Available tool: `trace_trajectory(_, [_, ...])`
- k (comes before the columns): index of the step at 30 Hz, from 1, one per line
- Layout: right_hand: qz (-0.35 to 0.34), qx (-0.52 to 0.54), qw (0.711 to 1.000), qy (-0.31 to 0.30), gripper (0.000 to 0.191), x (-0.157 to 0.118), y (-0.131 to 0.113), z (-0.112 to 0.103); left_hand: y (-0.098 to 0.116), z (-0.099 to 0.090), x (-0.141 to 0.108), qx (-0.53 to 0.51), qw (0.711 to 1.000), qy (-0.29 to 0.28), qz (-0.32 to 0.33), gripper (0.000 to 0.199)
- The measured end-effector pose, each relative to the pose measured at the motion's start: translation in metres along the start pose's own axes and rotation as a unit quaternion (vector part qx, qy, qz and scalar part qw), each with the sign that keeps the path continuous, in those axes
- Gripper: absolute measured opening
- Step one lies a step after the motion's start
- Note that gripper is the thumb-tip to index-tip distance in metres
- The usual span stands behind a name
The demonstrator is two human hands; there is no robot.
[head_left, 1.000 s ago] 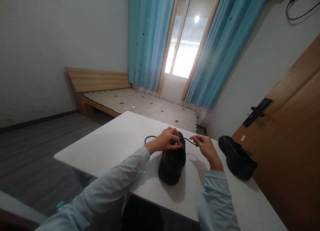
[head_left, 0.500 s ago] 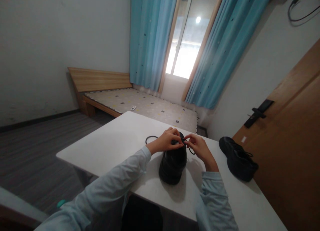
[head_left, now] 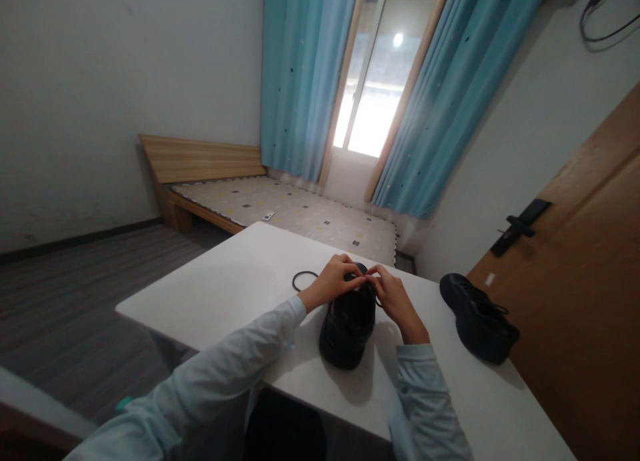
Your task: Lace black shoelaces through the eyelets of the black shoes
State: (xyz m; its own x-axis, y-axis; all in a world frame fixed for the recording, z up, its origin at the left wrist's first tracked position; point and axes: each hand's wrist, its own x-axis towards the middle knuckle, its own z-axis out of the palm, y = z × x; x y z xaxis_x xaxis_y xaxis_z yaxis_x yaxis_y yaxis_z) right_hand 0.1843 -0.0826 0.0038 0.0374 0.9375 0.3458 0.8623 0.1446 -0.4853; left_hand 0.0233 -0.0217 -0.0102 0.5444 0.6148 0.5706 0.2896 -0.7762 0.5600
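A black shoe (head_left: pixel 347 328) stands on the white table, its heel towards me. My left hand (head_left: pixel 336 279) is over the shoe's lacing from the left, thumb and fingers pinched on the black shoelace. From the right, my right hand (head_left: pixel 391 292) pinches the lace as well, its fingertips meeting those of the left. A loop of the black lace (head_left: pixel 295 281) curves out on the table left of my left wrist. The exact grip on the lace is hidden behind the fingers.
A second black shoe (head_left: pixel 480 320) rests at the right side of the white table (head_left: pixel 210 288). Beyond the table is a bed (head_left: pixel 300 204) with a small white object (head_left: pixel 269 216) on it. A wooden door (head_left: pixel 575 261) stands at the right.
My right hand has moved left and slightly up, so its fingertips now meet those of my left hand. Less of the lace shows beside my right hand.
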Motion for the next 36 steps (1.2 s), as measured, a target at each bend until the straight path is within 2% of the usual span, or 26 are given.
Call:
trace_trajectory(7, [-0.009,-0.081,0.996,0.027,0.035,0.001,0.0,0.01,0.0,0.002,0.001,0.051,0.998,-0.04,-0.001,0.018])
trace_trajectory(15, [-0.024,-0.089,0.994,0.054,0.036,-0.001,-0.002,0.011,0.002,0.01,0.003,0.072,0.995,-0.062,-0.042,0.021])
trace_trajectory(26, [-0.003,-0.113,0.993,0.034,0.043,-0.002,-0.008,0.005,0.01,0.01,0.003,0.116,0.992,-0.044,-0.022,0.018])
trace_trajectory(29, [-0.041,-0.065,0.995,0.057,0.044,0.0,-0.005,0.002,0.007,0.008,0.004,0.083,0.995,-0.037,-0.04,0.024])
trace_trajectory(32, [-0.079,0.035,0.993,0.077,0.042,0.002,-0.001,0.001,0.004,0.002,0.006,0.025,0.998,-0.022,-0.056,0.02])
trace_trajectory(36, [-0.076,0.135,0.987,0.039,0.05,0.0,0.002,0.002,-0.001,-0.012,0.01,-0.086,0.994,0.023,-0.068,0.017])
